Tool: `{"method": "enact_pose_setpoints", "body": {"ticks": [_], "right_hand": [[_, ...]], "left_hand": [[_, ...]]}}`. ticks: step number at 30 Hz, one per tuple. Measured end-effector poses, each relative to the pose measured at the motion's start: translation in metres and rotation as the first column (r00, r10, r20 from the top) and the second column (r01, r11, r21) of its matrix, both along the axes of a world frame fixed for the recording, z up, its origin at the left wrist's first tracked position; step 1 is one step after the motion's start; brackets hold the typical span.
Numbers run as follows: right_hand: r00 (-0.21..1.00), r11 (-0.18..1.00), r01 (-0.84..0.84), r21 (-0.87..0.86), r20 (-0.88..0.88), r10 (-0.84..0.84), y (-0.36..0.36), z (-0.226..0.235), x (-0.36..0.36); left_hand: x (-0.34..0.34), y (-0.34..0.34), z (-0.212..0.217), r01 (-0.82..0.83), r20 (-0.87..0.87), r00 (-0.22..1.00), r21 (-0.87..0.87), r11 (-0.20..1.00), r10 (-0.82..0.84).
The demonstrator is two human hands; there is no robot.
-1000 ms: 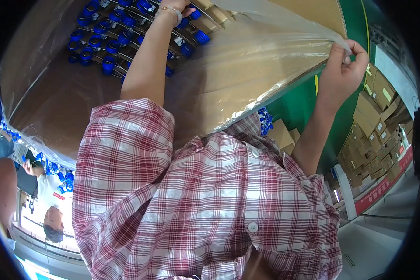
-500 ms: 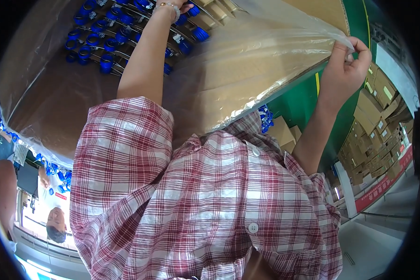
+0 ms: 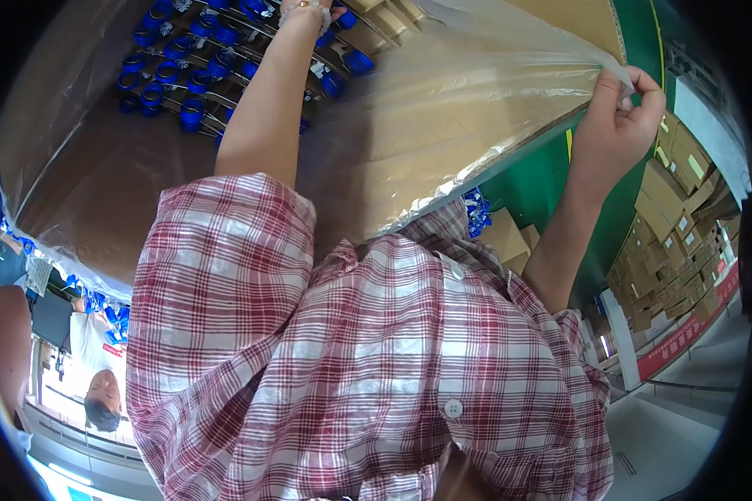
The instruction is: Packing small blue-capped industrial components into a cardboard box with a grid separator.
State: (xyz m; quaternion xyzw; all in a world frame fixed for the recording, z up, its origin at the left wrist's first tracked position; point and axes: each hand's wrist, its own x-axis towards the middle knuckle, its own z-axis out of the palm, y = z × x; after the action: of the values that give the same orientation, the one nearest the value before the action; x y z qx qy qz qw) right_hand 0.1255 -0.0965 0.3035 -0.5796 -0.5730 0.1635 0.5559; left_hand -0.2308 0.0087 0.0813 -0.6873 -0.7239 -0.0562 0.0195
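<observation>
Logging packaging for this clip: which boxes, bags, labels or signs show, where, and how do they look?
Clear plastic bag: top centre, lining a big brown box, its edge pinched by the right hand.
Brown cartons: stacked at right, pale labels.
Small carton: centre right, plain brown.
Red banner: low right, long strip.

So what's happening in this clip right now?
A person in a red plaid shirt leans over a big cardboard box lined with a clear plastic bag. The right hand pinches the bag's edge at the box corner. The left hand reaches deep inside among blue parts, its grip cut off by the frame.
</observation>
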Motion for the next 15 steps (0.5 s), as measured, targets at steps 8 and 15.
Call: {"method": "enact_pose_setpoints", "body": {"ticks": [8,15], "right_hand": [[1.0,1.0,0.002,-0.007,-0.01,-0.003,0.002,-0.012,0.011],[0.998,0.995,-0.044,-0.095,-0.047,0.039,-0.002,-0.028,0.024]], "left_hand": [[0.062,-0.039,0.068,-0.164,0.119,0.977,-0.113,0.98,0.177],[0.112,-0.102,0.077,0.355,0.125,0.934,-0.389,0.85,-0.334]]}}
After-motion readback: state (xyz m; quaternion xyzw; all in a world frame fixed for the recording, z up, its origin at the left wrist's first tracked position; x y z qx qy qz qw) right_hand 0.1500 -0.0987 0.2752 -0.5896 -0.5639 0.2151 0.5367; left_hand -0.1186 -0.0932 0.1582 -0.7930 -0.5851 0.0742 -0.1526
